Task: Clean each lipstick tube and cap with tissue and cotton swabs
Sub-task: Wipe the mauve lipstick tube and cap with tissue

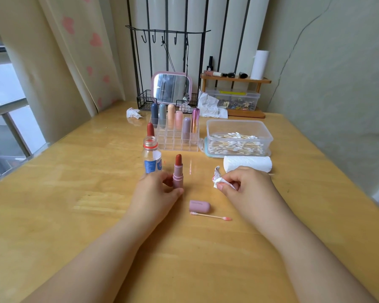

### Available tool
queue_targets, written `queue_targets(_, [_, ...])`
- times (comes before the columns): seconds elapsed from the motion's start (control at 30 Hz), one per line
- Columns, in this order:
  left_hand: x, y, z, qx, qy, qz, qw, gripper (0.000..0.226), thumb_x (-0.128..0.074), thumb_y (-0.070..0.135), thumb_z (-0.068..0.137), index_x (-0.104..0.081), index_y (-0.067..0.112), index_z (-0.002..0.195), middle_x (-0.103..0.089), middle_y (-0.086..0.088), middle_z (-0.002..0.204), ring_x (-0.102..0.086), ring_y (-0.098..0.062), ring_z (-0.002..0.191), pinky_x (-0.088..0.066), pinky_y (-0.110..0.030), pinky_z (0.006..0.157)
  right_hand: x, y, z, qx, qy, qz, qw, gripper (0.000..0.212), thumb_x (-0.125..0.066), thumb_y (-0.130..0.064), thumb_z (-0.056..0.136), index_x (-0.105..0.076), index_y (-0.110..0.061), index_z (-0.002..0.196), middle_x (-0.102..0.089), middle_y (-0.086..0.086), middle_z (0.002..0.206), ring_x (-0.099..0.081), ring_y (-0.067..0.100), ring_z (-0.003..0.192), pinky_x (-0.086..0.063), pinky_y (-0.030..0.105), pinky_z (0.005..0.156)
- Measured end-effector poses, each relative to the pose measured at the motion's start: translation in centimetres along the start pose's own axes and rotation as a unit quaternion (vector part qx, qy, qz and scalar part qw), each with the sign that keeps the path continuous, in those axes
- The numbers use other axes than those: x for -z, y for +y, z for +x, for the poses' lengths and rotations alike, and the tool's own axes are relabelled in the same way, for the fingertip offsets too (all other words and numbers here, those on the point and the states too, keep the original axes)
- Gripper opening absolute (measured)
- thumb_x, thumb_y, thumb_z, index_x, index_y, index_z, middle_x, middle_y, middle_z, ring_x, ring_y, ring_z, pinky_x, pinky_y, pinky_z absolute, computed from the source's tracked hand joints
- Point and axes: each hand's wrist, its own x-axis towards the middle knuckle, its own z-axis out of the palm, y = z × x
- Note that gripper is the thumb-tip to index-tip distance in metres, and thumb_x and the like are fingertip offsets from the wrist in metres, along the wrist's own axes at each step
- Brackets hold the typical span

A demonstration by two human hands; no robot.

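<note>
An uncapped pink lipstick tube (pixel 178 172) with a dark red bullet stands upright on the wooden table (pixel 74 193). My left hand (pixel 155 193) holds its base between thumb and fingers. My right hand (pixel 247 186) pinches a crumpled, red-stained tissue (pixel 218 177) to the right of the tube. The tube's pink cap (pixel 199 206) lies on its side in front, with a pink-stained cotton swab (pixel 210 216) just before it. A clear organizer (pixel 177 141) behind holds several capped lipsticks (pixel 178 120).
An open small plastic bottle (pixel 151 157) stands just left of the tube, with a red lipstick (pixel 150 129) behind it. A clear box of cotton swabs (pixel 239 137) and a tissue roll (pixel 247 164) lie at right. Crumpled tissues (pixel 134 113), a mirror (pixel 171 86) and a shelf (pixel 235 79) are at the back.
</note>
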Motion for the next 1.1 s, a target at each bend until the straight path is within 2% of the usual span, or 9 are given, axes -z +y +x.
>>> queue_targets(0.2, [0.2,0.5,-0.8,0.0,0.04,-0.008,0.999,0.036,-0.073,0.025,0.076,-0.059,0.016,0.108,-0.053,0.007,0.094,-0.049,-0.017,0.092,-0.033,-0.024,0.073,0.2,0.1,0.0,0.006,0.003,-0.011,1.0,0.012,-0.063,-0.022,0.09,-0.073,-0.018,0.084,-0.043,-0.01,0.064,-0.041,0.002,0.057,-0.035,0.009,0.06])
queue_targets(0.33, [1.0,1.8,-2.1,-0.115,0.099,-0.01,0.988,0.012,-0.062,0.019,0.077,-0.052,0.016,0.084,-0.046,0.013,0.077,-0.045,-0.007,0.074,-0.03,-0.021,0.061,0.4,0.2,0.0,0.008,0.004,-0.015,1.0,0.013,-0.062,-0.022,0.09,-0.073,-0.019,0.083,-0.043,-0.009,0.065,-0.041,0.002,0.058,-0.035,0.009,0.06])
queue_targets(0.47, [0.4,2.6,-2.8,-0.262,-0.015,0.043,0.964,0.025,-0.047,0.031,0.077,-0.065,0.016,0.086,-0.062,0.008,0.084,-0.055,-0.016,0.077,-0.046,-0.029,0.069,0.5,0.4,0.2,0.001,-0.001,-0.017,1.0,0.014,-0.062,-0.024,0.09,-0.072,-0.018,0.081,-0.043,-0.008,0.065,-0.042,0.004,0.059,-0.035,0.011,0.059])
queue_targets(0.57, [-0.7,1.9,-2.6,-0.305,-0.078,0.098,0.944,0.032,-0.043,0.028,0.079,-0.069,0.019,0.095,-0.068,0.01,0.086,-0.06,-0.02,0.079,-0.053,-0.039,0.065,0.5,0.5,0.2,0.001,-0.007,-0.02,1.0,0.014,-0.062,-0.023,0.09,-0.071,-0.018,0.081,-0.043,-0.008,0.065,-0.041,0.005,0.059,-0.035,0.012,0.058])
queue_targets(0.67, [-1.0,1.3,-2.2,-0.315,-0.097,0.077,0.941,0.029,-0.047,0.019,0.079,-0.069,0.017,0.098,-0.067,0.008,0.083,-0.058,-0.02,0.078,-0.047,-0.029,0.073,0.4,0.5,0.1,0.006,-0.012,-0.022,1.0,0.014,-0.063,-0.023,0.09,-0.071,-0.018,0.079,-0.042,-0.009,0.064,-0.041,0.004,0.058,-0.035,0.011,0.059])
queue_targets(0.83, [-0.3,2.3,-2.7,-0.268,-0.037,-0.039,0.962,0.035,-0.055,0.004,0.088,-0.06,0.015,0.121,-0.055,0.009,0.092,-0.054,-0.005,0.082,-0.04,-0.01,0.08,0.4,0.4,0.0,0.015,-0.007,-0.019,1.0,0.014,-0.062,-0.024,0.09,-0.071,-0.019,0.081,-0.045,-0.008,0.069,-0.043,0.004,0.061,-0.034,0.011,0.059])
queue_targets(0.93, [0.7,3.5,-3.2,-0.142,-0.043,-0.18,0.972,0.024,-0.061,0.01,0.089,-0.062,0.025,0.107,-0.061,0.01,0.089,-0.06,-0.007,0.082,-0.045,-0.011,0.074,0.6,0.4,0.1,0.027,0.012,-0.01,1.0,0.015,-0.062,-0.024,0.09,-0.068,-0.02,0.076,-0.05,-0.006,0.073,-0.045,0.004,0.064,-0.034,0.011,0.06])
queue_targets(1.03, [1.7,4.4,-3.3,-0.014,-0.07,-0.332,0.941,0.012,-0.065,0.014,0.084,-0.062,0.015,0.096,-0.072,0.008,0.076,-0.063,-0.006,0.071,-0.046,-0.012,0.066,1.0,0.2,0.0,0.038,0.031,0.002,0.999,0.021,-0.061,-0.023,0.091,-0.065,-0.017,0.071,-0.05,-0.006,0.067,-0.045,0.004,0.063,-0.033,0.013,0.057])
queue_targets(1.1, [2.0,4.5,-3.1,0.036,-0.08,-0.424,0.901,0.024,-0.064,0.021,0.079,-0.061,0.004,0.095,-0.074,0.001,0.079,-0.063,-0.011,0.066,-0.052,-0.018,0.066,1.3,0.0,-0.1,0.05,0.041,0.016,0.998,0.022,-0.059,-0.023,0.091,-0.065,-0.016,0.071,-0.049,-0.006,0.061,-0.045,0.001,0.063,-0.033,0.014,0.056])
